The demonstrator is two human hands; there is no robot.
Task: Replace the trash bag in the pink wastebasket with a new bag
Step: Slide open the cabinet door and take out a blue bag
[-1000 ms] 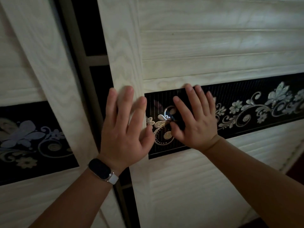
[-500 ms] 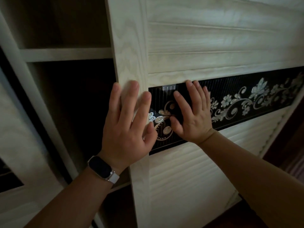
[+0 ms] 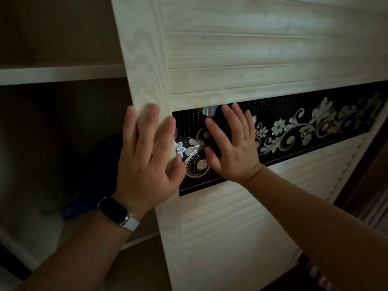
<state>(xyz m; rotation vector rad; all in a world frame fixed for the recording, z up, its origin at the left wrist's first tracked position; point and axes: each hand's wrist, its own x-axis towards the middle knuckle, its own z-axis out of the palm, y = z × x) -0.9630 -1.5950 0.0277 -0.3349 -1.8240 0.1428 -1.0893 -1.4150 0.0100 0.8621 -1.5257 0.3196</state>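
Both my hands press flat against a pale wooden sliding wardrobe door [image 3: 241, 55]. My left hand [image 3: 147, 156], with a watch on its wrist, lies on the door's left frame, fingers spread. My right hand [image 3: 231, 148] rests on the door's black floral band [image 3: 315, 127], fingers apart. Neither hand holds anything. The pink wastebasket and any trash bag are out of view.
Left of the door the wardrobe stands open and dark, with a pale shelf [image 3: 58, 74] across it. Something dark blue [image 3: 96, 175] and a pale heap [image 3: 37, 223] lie below the shelf. A dark gap [image 3: 365, 185] shows at the door's right edge.
The door has slid to the right under both hands, and the other door panel on the left has passed out of view. More of the wardrobe's inside now shows.
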